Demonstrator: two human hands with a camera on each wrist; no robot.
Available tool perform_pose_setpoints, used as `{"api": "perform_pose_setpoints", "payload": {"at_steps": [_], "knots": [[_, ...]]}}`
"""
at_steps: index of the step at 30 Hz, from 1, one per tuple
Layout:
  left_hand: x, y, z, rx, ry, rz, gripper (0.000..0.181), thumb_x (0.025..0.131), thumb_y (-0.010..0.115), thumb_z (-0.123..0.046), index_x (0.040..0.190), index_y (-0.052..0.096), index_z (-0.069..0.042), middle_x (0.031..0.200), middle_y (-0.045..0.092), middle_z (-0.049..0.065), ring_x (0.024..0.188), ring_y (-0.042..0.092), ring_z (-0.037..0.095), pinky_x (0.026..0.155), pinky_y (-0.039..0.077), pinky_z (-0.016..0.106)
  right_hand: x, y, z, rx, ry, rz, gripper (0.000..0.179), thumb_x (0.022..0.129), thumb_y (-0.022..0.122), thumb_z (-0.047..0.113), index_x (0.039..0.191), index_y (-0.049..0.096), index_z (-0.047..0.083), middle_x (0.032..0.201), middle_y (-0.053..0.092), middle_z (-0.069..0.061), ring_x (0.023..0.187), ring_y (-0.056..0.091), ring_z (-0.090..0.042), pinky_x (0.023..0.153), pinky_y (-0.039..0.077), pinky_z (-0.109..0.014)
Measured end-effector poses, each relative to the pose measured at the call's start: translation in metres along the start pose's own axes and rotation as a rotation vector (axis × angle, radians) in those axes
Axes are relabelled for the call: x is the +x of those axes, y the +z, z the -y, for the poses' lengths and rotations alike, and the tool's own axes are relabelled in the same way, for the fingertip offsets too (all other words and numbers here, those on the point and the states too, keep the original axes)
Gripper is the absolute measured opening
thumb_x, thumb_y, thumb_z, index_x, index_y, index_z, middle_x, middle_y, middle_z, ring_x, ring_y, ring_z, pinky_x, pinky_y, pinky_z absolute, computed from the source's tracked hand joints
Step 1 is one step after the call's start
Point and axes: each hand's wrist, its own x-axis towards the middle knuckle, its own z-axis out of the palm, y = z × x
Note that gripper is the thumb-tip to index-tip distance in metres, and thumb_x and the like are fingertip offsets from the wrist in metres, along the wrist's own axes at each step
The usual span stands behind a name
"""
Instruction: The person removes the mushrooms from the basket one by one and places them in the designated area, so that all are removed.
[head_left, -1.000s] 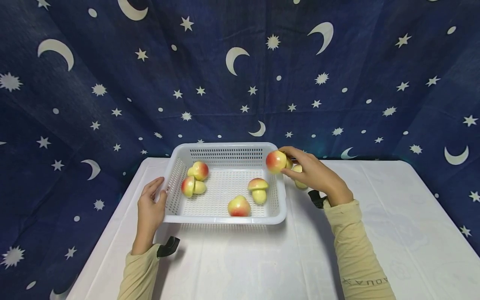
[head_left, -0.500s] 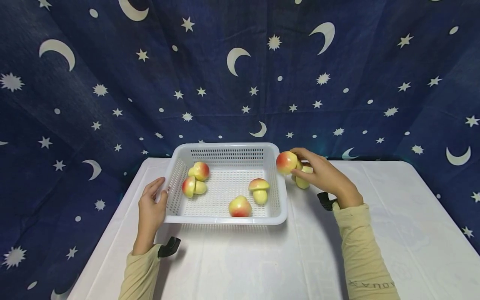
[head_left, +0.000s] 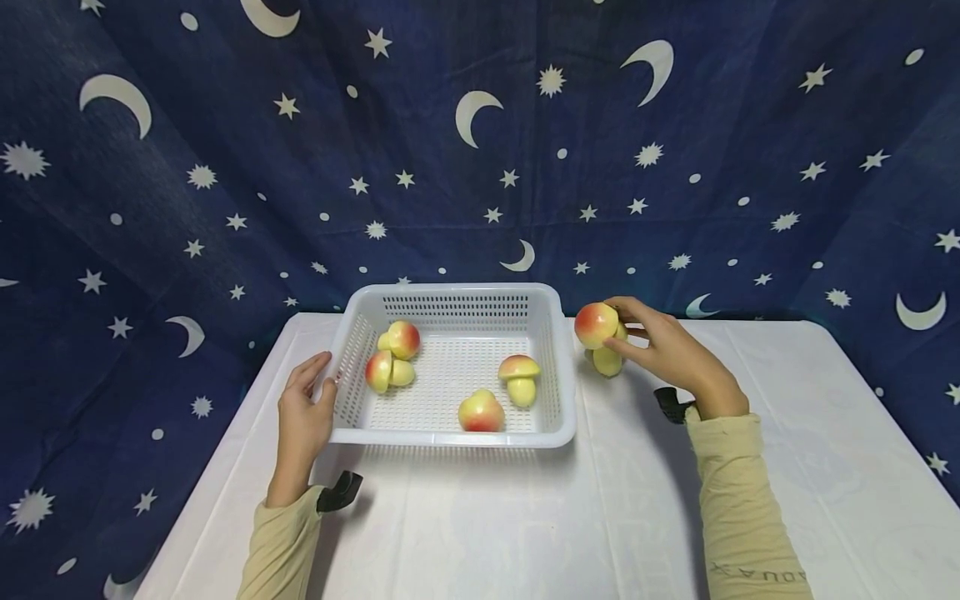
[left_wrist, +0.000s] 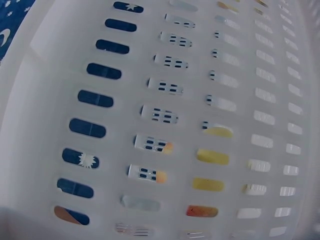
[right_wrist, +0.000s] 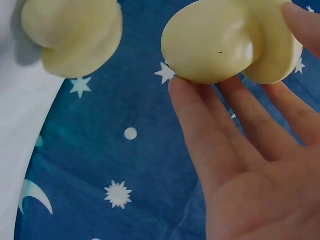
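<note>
My right hand (head_left: 686, 362) pinches a toy mushroom (head_left: 596, 325) with a red and yellow cap, just outside the right end of a white plastic basket (head_left: 450, 439). In the right wrist view, thumb and fingertips lie on the held mushroom's pale yellow surface. Another mushroom (right_wrist: 75, 35) rests on the table beyond it, partly hidden by the held one in the head view. My left hand (head_left: 303, 417) rests at the basket's left side, fingers relaxed by the rim. The left wrist view is filled by the slotted basket wall (left_wrist: 30, 125).
Inside the basket, two mushrooms (head_left: 378, 372) lie together at the left; one mushroom (head_left: 519, 379) and another mushroom (head_left: 482, 412) lie at the right. A white cloth covers the table (head_left: 480, 525). A dark blue curtain (head_left: 420, 108) with moons and stars hangs behind.
My right hand has moved right with the mushroom, from over the basket's right rim to outside it, in front of the mushroom on the table. My left hand stays in place.
</note>
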Motion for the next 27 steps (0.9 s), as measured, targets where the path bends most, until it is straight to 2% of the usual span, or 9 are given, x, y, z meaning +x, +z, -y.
{"api": "perform_pose_setpoints", "payload": {"at_steps": [27], "knots": [[0.0,0.0,0.001,-0.005,-0.007,0.005,0.044,0.096,0.047,0.003,0.139,0.053,0.004,0.147,0.047,0.017,0.141,0.04,0.035,0.118,0.03,0.051,-0.022,-0.002,-0.031,0.014,0.098,-0.067,0.05,0.096,0.065,0.023,0.138,0.046,0.003,0.129,0.058,-0.021,0.121,0.055,-0.041,0.103,0.045,-0.06]]}}
